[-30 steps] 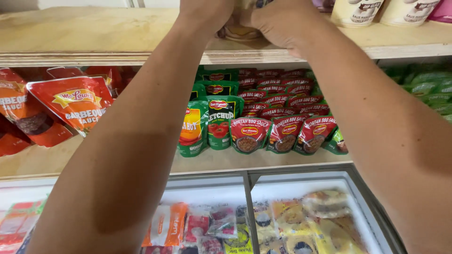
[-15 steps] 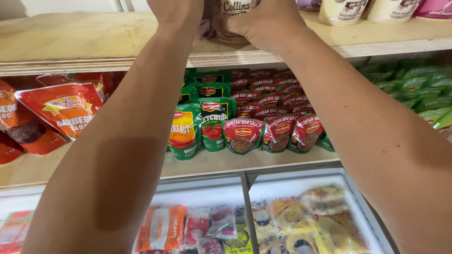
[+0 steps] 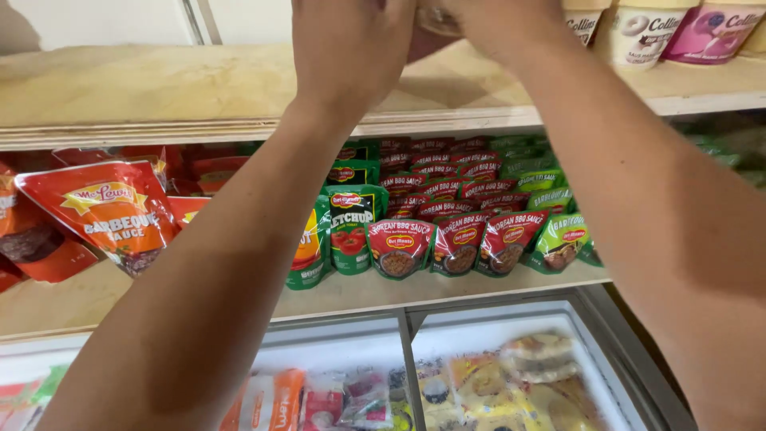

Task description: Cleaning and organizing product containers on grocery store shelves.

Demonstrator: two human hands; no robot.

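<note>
A small grocery shop. Plain wooden shelves (image 3: 159, 88) stocked with many copies of the same goods: rows of red sauce pouches (image 3: 459, 239) lined up face-out, green pouches (image 3: 558, 243) beside them, larger red pouches (image 3: 112, 211) at the left. Tubs (image 3: 638, 32) set side by side on the top shelf. Below, a glass-topped chest freezer (image 3: 407, 335) filled with packaged frozen food (image 3: 519, 383).
</note>
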